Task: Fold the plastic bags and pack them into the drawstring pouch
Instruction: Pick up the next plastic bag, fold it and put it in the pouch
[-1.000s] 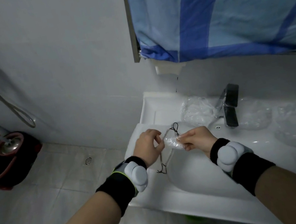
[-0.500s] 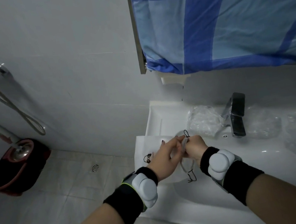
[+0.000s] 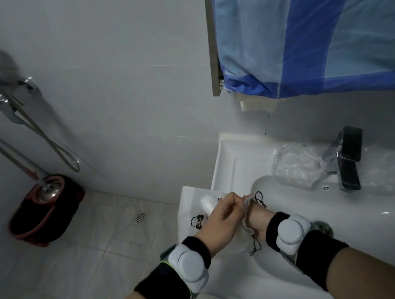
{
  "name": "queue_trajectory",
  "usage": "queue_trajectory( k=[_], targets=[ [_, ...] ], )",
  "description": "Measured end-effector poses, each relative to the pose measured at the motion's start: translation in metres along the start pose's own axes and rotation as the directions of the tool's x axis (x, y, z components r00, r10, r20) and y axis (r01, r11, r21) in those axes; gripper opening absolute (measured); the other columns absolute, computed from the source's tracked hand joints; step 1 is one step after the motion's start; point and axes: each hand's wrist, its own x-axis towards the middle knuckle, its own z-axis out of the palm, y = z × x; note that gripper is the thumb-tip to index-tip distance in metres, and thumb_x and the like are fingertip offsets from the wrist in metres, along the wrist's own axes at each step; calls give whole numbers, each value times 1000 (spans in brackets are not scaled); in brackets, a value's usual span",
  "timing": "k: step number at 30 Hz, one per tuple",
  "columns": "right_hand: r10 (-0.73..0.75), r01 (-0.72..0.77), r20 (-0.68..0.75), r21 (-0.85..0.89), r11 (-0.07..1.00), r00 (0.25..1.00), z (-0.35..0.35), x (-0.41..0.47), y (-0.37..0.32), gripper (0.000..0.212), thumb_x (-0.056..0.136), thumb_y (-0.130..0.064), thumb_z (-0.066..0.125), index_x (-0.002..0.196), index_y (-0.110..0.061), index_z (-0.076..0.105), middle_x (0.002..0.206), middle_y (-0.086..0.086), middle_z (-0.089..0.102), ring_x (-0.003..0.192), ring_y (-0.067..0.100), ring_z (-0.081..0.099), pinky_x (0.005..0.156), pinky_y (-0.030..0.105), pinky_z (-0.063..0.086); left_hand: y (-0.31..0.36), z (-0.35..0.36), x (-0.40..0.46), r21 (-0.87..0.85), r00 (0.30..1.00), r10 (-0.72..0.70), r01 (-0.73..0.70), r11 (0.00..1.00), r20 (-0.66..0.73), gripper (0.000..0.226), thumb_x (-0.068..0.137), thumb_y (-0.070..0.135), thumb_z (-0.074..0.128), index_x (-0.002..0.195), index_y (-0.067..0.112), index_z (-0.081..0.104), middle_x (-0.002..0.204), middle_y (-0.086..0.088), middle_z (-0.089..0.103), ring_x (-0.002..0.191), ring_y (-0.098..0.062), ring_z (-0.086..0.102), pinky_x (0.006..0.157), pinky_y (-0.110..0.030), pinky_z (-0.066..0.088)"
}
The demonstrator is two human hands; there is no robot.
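Head camera looks down on a white sink, where the left hand pinches the rim of the white drawstring pouch at the basin's left edge; the right hand sits inside it, fingers hidden. Crumpled plastic bags lie beside the faucet
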Motion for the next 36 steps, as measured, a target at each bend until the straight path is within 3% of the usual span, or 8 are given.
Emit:
queue_trajectory(
  k=[5, 10, 15, 18, 21, 26, 31, 36],
  targets=[
    [150, -150, 15, 211, 966, 989, 8, 18, 8, 28, 91, 3, 41, 71, -14, 49, 71, 6, 47, 64, 15, 50, 64, 27, 41, -4, -12, -1, -38, 998, -52, 50, 998, -41, 18, 98, 7, 41, 80, 6, 42, 57, 22, 57, 61, 2, 52, 67, -6, 38],
    [62, -63, 26, 32, 998, 998, 21, 22, 15, 36, 96, 0, 32, 64, -12, 43, 59, 6, 51, 61, 10, 59, 71, 23, 39, -16, -23, 0, -51, 995, -87, 85, 995, -40, 22, 98, 11, 43, 76, 12, 44, 61, 16, 48, 62, 8, 47, 65, -10, 36],
    [116, -123, 92, 78, 989, 989, 11, 23, 21, 19, 76, 16, 40, 78, 1, 52, 73, 19, 56, 77, 32, 60, 71, 38, 49, -36, -29, 9, -15, 993, -113, 113, 994, -40, 22, 98, 15, 44, 77, 14, 44, 68, 5, 42, 62, -3, 38, 61, -16, 33],
    [142, -152, 143, 63, 986, 979, 2, 20, 24, 21, 57, 8, 40, 72, -5, 48, 59, 11, 45, 51, 22, 50, 46, 26, 38, -55, -28, 15, 8, 986, -158, 158, 987, -47, 21, 98, 14, 44, 78, 13, 44, 69, 4, 41, 60, -1, 37, 62, -16, 33],
    [250, -257, 126, 42, 966, 960, -18, 17, 34, 13, 73, -1, 54, 77, -13, 49, 57, 2, 37, 47, 11, 33, 45, 23, 25, -71, -19, 20, -23, 980, -197, 197, 980, -14, 23, 98, 14, 43, 75, 15, 42, 70, 3, 42, 59, 4, 41, 63, -12, 35],
    [344, -343, 147, -39, 939, 927, -46, 9, 51, 16, 90, -5, 52, 80, -13, 61, 70, 3, 53, 62, 12, 52, 64, 22, 46, -90, -7, 32, -64, 978, -210, 210, 976, 18, 22, 98, 17, 45, 77, 11, 44, 106, -5, 63, 115, 13, 50, 97, -15, 38],
    [400, -373, 120, -199, 906, 909, -62, -7, 62, 21, 93, -19, 50, 103, -6, 63, 100, 18, 70, 86, 13, 63, 73, 21, 40, -99, 9, 40, -36, 982, -189, 190, 981, 29, 26, 97, 9, 44, 72, 14, 42, 108, -12, 64, 124, -2, 49, 95, -12, 37],
    [339, -339, 13, -26, 941, 941, -80, -13, 64, 22, 91, -10, 53, 111, -8, 64, 92, 7, 71, 79, 19, 66, 71, 24, 49, -115, 12, 39, 171, 966, -252, 239, 956, 61, 22, 80, 53, 51, 69, 34, 51, 120, 21, 62, 125, -7, 48, 116, -42, 22]
  ],
)
